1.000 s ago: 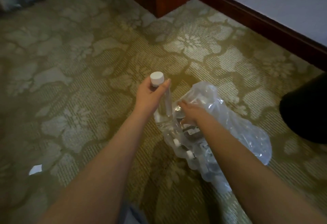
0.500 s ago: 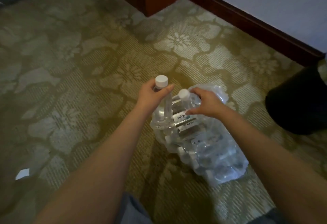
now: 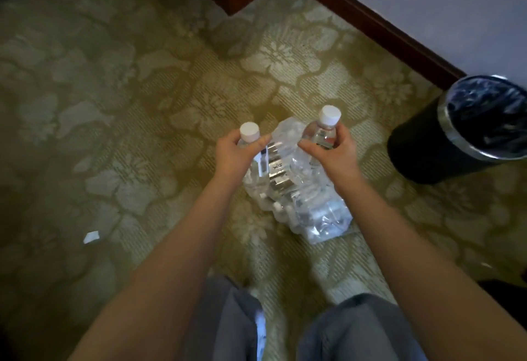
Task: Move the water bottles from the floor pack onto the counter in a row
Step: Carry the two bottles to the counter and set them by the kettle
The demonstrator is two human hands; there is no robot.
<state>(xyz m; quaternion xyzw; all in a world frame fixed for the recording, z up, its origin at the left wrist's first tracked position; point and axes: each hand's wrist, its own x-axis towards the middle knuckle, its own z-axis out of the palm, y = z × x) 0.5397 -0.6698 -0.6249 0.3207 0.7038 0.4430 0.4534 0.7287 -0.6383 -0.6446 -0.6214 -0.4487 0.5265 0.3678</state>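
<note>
Each of the hands, left hand point(image 3: 232, 153) and right hand point(image 3: 332, 152), gripped one water bottle above the floor pack point(image 3: 296, 189); none had reached the unseen desk.

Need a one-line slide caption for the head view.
Left hand and right hand each hold a capped bottle above the plastic pack on the carpet.

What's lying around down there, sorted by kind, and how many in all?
Water bottles in hand: 2
Plastic bottle packs: 1
Black bins: 1
Paper scraps: 1
Total: 5
</note>
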